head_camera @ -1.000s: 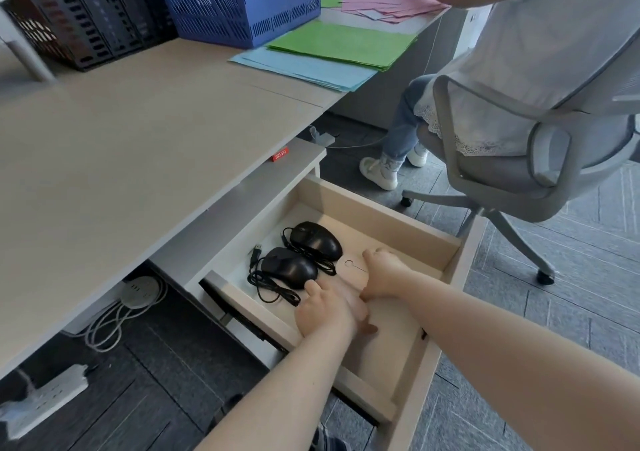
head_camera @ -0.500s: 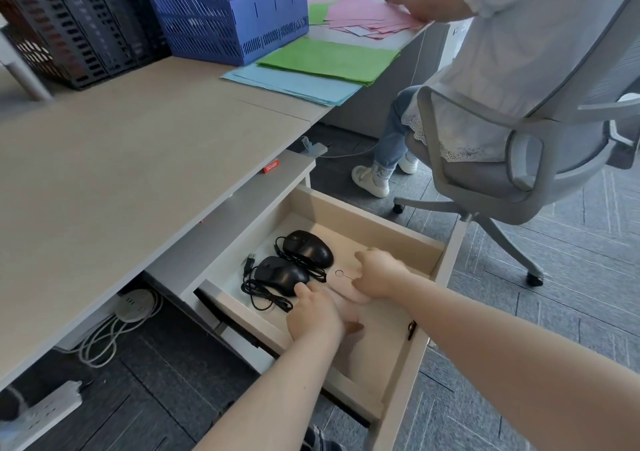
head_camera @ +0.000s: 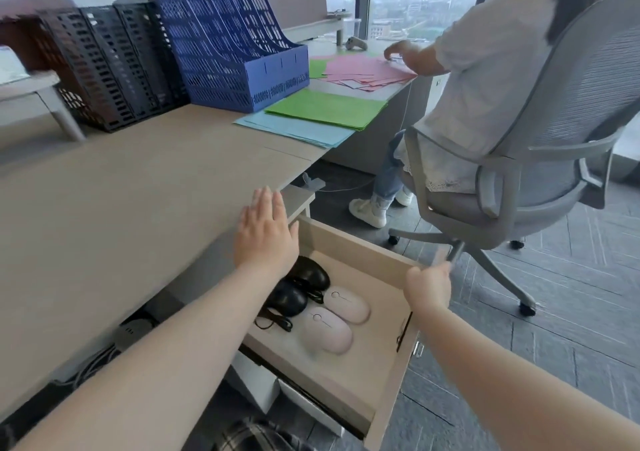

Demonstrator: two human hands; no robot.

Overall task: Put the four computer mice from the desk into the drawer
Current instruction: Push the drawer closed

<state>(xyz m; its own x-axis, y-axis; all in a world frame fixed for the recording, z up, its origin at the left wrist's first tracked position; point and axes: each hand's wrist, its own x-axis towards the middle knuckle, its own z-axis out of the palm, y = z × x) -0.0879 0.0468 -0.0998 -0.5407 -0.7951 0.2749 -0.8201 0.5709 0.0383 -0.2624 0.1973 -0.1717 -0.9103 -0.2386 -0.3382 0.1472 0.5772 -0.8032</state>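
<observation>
The drawer point(head_camera: 391, 374) stands pulled out under the desk point(head_camera: 114, 215). Inside it lie two black wired mice point(head_camera: 311, 275) point(head_camera: 289, 298) and, right beside them, two pink mice point(head_camera: 347, 304) point(head_camera: 328, 330). My left hand point(head_camera: 266, 234) is flat and holds nothing, hovering over the desk's front edge above the black mice and partly hiding the rear one. My right hand point(head_camera: 428, 288) is curled on the top corner of the drawer's front panel. No mouse shows on the desk top.
Blue point(head_camera: 228, 45) and black point(head_camera: 110, 66) file racks stand at the back of the desk, with green, blue and pink paper point(head_camera: 325, 109) to their right. A person sits in a grey swivel chair point(head_camera: 540, 159) close to the drawer's right. Cables point(head_camera: 100, 360) hang under the desk.
Both hands have left the inside of the drawer, uncovering the two pink mice. The left hand rose to the desk edge; the right hand moved to the drawer's front corner. The camera tilted up.
</observation>
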